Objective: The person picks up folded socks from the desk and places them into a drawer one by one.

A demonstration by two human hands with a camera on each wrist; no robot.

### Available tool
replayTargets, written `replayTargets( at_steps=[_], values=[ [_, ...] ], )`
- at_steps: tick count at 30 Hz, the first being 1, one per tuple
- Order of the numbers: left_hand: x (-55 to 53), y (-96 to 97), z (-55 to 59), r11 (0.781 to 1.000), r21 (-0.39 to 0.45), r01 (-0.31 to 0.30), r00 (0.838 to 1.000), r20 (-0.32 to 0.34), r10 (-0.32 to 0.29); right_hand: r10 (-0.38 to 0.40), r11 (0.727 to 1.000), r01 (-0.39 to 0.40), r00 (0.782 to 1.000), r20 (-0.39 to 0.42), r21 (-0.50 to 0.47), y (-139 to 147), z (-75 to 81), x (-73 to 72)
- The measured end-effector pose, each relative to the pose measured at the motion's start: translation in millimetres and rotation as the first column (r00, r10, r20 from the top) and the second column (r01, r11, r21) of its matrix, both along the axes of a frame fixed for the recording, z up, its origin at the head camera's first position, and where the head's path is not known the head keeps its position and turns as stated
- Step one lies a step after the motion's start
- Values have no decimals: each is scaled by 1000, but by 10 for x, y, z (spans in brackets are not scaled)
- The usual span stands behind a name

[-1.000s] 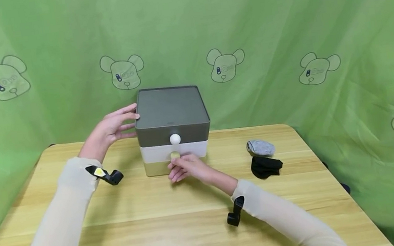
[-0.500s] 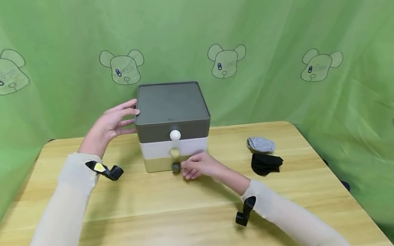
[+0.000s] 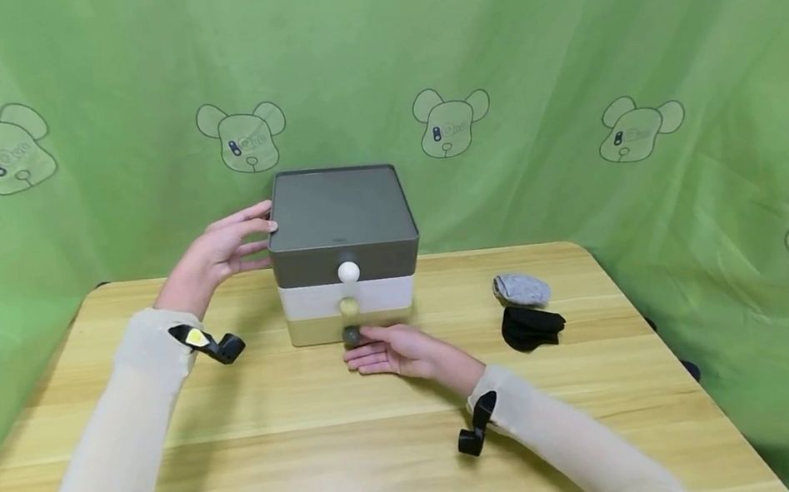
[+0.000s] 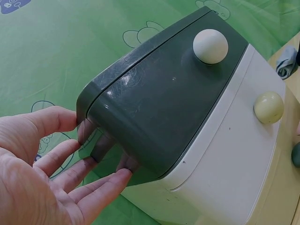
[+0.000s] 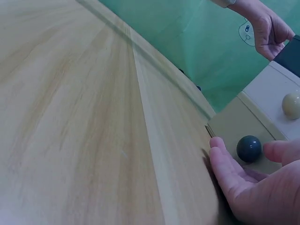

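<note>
A small three-tier drawer box (image 3: pixel 339 207) stands at the back of the table, dark grey on top, white in the middle and beige below. Its knobs are a white one (image 4: pixel 210 46), a pale yellow one (image 4: pixel 268 107) and a dark grey one (image 5: pixel 249 149) from top to bottom. My left hand (image 3: pixel 214 254) touches the box's left side with extended fingers. At the lowest drawer is my right hand (image 3: pixel 409 351), palm turned up. Its thumb and fingers lie on either side of the dark knob without closing on it, and a gap shows beside the thumb.
To the right of the box lie a grey folded cloth item (image 3: pixel 522 290) and a black one (image 3: pixel 531 328) on the wooden table (image 3: pixel 284 480). A green curtain (image 3: pixel 337 52) with printed bear heads hangs close behind the table and along its sides.
My right hand first drew back to the right with bunched fingers, uncovering the dark knob. It has since come back left and spread around that knob. The left hand stays at the box.
</note>
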State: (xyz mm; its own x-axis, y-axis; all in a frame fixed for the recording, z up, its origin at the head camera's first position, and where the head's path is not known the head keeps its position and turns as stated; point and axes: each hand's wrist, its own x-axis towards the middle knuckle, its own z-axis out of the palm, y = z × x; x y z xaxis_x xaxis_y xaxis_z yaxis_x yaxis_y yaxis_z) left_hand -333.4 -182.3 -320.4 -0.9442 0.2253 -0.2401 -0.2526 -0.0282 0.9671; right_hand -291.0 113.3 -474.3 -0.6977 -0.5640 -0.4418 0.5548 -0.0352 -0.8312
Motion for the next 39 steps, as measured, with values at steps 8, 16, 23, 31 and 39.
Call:
replayTargets(
  at_steps=[8,16,23,31,39],
  values=[
    [24,-13,16,1000,-5,6,1000,-12,-6,-53,998,53,998,20,-16,-97,-12,-24],
    [14,-18,19,1000,-6,11,1000,-16,-11,-97,995,98,994,-47,32,-143,-25,10],
    [-8,-3,2,1000,12,-2,1000,9,2,-115,982,139,978,-177,129,-146,-19,65],
    [-21,7,59,999,11,-31,999,35,30,-28,969,112,936,-350,221,-100,5,259],
    [-30,19,22,999,23,-37,998,55,36,83,951,45,917,-391,307,-18,62,575]
  ],
)
